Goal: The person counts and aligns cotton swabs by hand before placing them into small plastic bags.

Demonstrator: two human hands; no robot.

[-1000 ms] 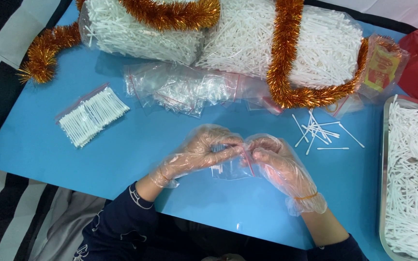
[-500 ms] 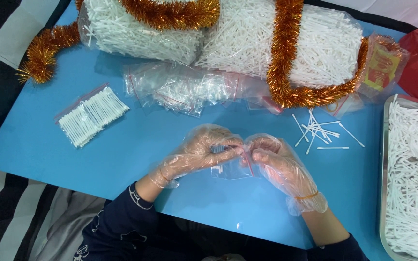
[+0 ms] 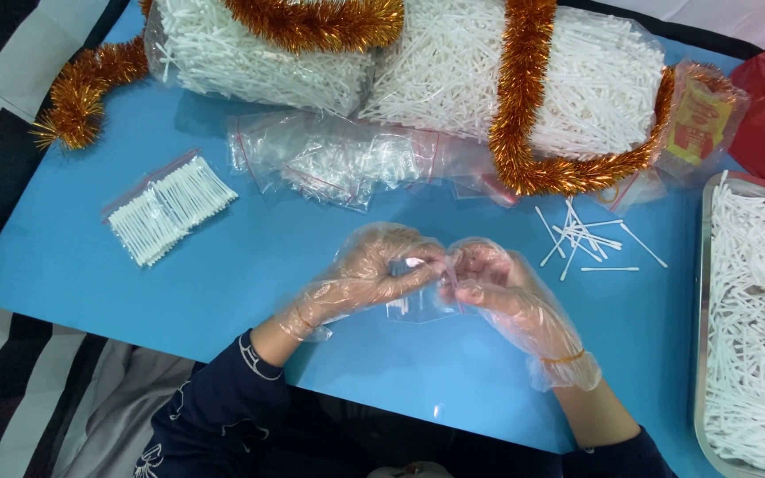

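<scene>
Looking down: a person's two hands in thin clear plastic gloves meet over a blue table (image 3: pixel 223 292), seen from a head camera.
Left hand: the left hand (image 3: pixel 374 274) lies near the middle of the table, fingers stretched toward the other hand and pinched together on the top edge of a small clear bag (image 3: pixel 418 305).
Right hand: the right hand (image 3: pixel 498 288) faces it, fingers curled and closed on the same bag's upper edge, fingertips touching those of the left hand.
Small clear bag: it hangs between and just below the two hands, close to the table; a few white sticks show inside, but how many cannot be told.
Loose swabs: a small scatter of cotton swabs (image 3: pixel 582 239) lies on the table to the right of the hands, near but apart from them.
Tray: a metal tray (image 3: pixel 699 292) at the right edge is heaped with white swabs.
Filled packet: a sealed flat packet of swabs (image 3: pixel 170 208) lies well to the left.
Empty bags: a pile of clear bags (image 3: pixel 338 159) sits beyond the hands.
Big sacks: two large clear sacks of swabs (image 3: pixel 453 71) lie along the far edge, with orange tinsel (image 3: pixel 524 97) draped over them.
Sleeves: dark blue sleeves (image 3: pixel 223 398) cover both forearms.
</scene>
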